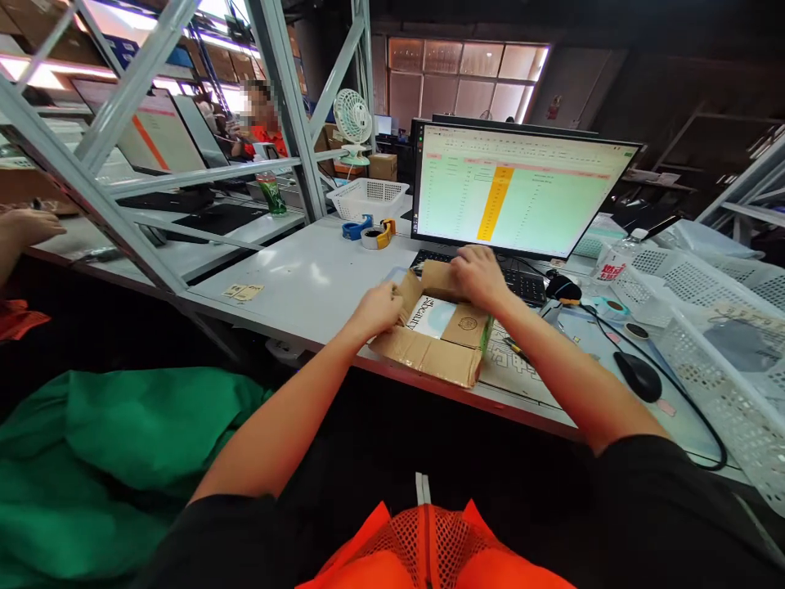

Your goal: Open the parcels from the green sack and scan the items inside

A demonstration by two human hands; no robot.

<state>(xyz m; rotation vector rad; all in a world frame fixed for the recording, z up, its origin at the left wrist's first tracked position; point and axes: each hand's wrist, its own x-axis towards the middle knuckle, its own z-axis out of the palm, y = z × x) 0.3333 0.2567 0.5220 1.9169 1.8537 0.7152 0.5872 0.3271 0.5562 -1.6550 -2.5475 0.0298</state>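
Note:
An opened cardboard box (429, 357) lies at the front edge of the desk with its flaps folded outward. Inside it are a white and pale blue printed item (432, 317) lettered "beauty" and a brown piece with a round printed mark (467, 325). My left hand (381, 311) is closed on the box's left flap. At the far right side, my right hand (478, 276) curls its fingers over the back flap; its fingertips are partly hidden.
A monitor (515, 192) and keyboard (521, 286) stand behind the box. Blue and yellow tape dispensers (385, 236) sit at back left. To the right are a mouse (638, 376), its cable and white baskets (724, 384). A metal frame (288, 106) rises at left; another person's hand (28, 227) is beyond.

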